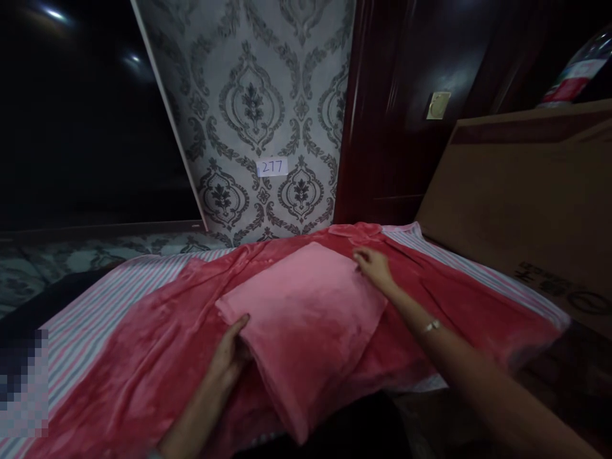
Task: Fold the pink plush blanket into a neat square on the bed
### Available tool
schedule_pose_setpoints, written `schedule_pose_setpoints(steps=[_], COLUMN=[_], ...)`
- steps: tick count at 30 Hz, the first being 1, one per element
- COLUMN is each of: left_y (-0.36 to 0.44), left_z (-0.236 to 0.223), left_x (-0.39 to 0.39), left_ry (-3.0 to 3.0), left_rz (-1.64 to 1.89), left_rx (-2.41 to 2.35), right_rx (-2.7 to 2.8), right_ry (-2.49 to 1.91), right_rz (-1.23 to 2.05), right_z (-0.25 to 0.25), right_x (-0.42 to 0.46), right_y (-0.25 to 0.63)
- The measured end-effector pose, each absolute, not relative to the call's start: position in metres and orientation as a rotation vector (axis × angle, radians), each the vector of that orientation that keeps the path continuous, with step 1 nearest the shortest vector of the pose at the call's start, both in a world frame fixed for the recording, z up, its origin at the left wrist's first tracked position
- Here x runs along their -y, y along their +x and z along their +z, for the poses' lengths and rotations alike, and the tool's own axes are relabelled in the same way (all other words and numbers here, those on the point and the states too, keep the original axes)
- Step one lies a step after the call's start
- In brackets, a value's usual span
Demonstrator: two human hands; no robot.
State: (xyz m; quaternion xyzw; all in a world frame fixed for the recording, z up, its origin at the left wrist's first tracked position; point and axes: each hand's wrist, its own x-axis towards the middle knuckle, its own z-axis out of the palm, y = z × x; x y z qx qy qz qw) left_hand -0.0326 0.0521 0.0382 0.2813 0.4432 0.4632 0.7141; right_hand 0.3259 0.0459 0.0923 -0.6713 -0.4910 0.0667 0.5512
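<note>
A folded pink blanket piece (306, 312) lies on top of a spread red plush blanket (143, 363) on a bed. My left hand (232, 357) presses against the near left edge of the folded piece, fingers tucked partly under it. My right hand (375, 266) reaches to its far right corner, fingers pinched on the fabric there. A thin bracelet (431, 326) sits on my right wrist.
A striped sheet (81, 319) shows under the red blanket. Patterned wallpaper with a paper label reading 277 (272, 167) is behind the bed. A dark wooden door (406, 108) stands at the back right, and a large cardboard box (526, 191) leans on the right.
</note>
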Motion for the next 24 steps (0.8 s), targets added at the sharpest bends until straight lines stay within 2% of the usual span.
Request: schedule_pose_setpoints(steps=[2,4,8,13,21,24], left_y=[-0.037,-0.042,-0.05,-0.072,-0.103,-0.102], left_z=[0.028,0.027,0.032,0.036,0.055,0.068], left_x=[-0.045,-0.042,-0.05,-0.076,-0.132,-0.155], left_ry=[0.488,0.461,0.552,0.67,1.011,1.061], left_rz=[0.984,0.971,0.976,1.174,0.948,0.954], left_rx=[-1.007,-1.0,-1.058,-1.07,-1.17,-1.135], right_rx=[1.157,1.044,0.694,0.369,0.218,0.201], right_ry=[-1.585,-1.52,-1.376,-1.156,-1.038,-1.003], right_rz=[0.197,0.369,0.706,0.955,0.833,0.946], right_z=[0.051,0.018,-0.017,-0.026,-0.026,-0.018], right_x=[-0.017,0.013,0.063,0.089,0.091,0.091], right_y=[0.314,0.307,0.302,0.291,0.254,0.244])
